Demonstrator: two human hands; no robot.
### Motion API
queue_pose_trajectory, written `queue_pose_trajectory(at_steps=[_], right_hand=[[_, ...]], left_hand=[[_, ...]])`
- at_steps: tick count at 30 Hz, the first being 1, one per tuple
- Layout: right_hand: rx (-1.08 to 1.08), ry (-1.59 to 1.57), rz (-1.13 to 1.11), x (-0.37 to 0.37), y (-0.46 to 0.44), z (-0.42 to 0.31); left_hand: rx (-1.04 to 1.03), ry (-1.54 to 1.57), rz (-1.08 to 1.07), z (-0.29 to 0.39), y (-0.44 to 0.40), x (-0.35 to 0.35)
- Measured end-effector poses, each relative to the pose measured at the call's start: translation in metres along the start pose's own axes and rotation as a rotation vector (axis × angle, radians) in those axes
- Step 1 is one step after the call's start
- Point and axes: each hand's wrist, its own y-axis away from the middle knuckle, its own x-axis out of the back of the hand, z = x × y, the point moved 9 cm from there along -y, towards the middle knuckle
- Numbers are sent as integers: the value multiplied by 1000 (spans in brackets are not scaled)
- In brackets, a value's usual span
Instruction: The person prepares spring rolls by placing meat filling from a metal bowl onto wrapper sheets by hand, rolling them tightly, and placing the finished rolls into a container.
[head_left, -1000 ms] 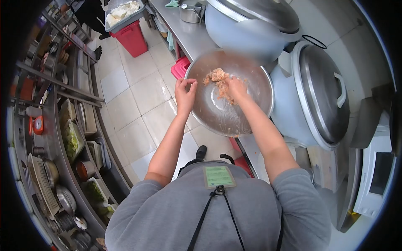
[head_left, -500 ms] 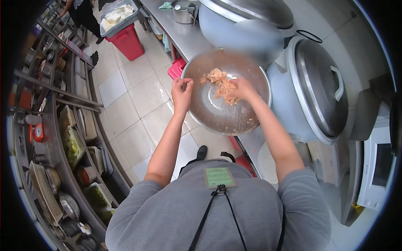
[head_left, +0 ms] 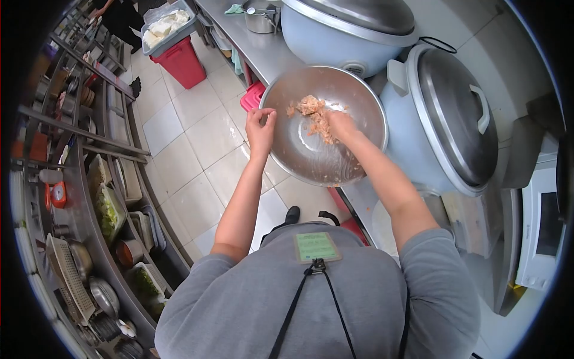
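A wide stainless steel mixing bowl (head_left: 353,158) sits at the edge of the steel counter, its inner wall smeared with residue. Pinkish-orange minced meat (head_left: 312,106) lies in a loose clump at its centre, with small bits scattered around. My left hand (head_left: 261,128) is closed on the bowl's left rim, thumb and fingers curled together there. Inside the bowl my right hand (head_left: 342,124) is pressed into the right side of the meat. Its fingers are curled, and their tips are hidden by the hand and the meat.
Two large lidded cookers (head_left: 457,113) stand behind and right of the bowl. A steel pot (head_left: 261,21) is farther along the counter (head_left: 272,57). On the left, shelving holds food tubs (head_left: 107,215). A red bin (head_left: 182,63) carries a grey tub; another person (head_left: 122,24) stands beyond.
My right hand has turned and its fingers have curled down into the meat. The blur over the bowl's far rim is gone. My left hand stays at the rim.
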Motion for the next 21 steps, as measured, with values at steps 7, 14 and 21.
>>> queue_pose_trajectory(at_steps=[7,14,21], right_hand=[[-143,-371,-79,10,4,59],[-33,-61,-15,-1,28,20],[-96,-68,-49,-9,23,34]], left_hand=[[-18,26,47,-3,0,0],[20,14,18,-4,-1,-2],[-8,47,39,-4,1,0]])
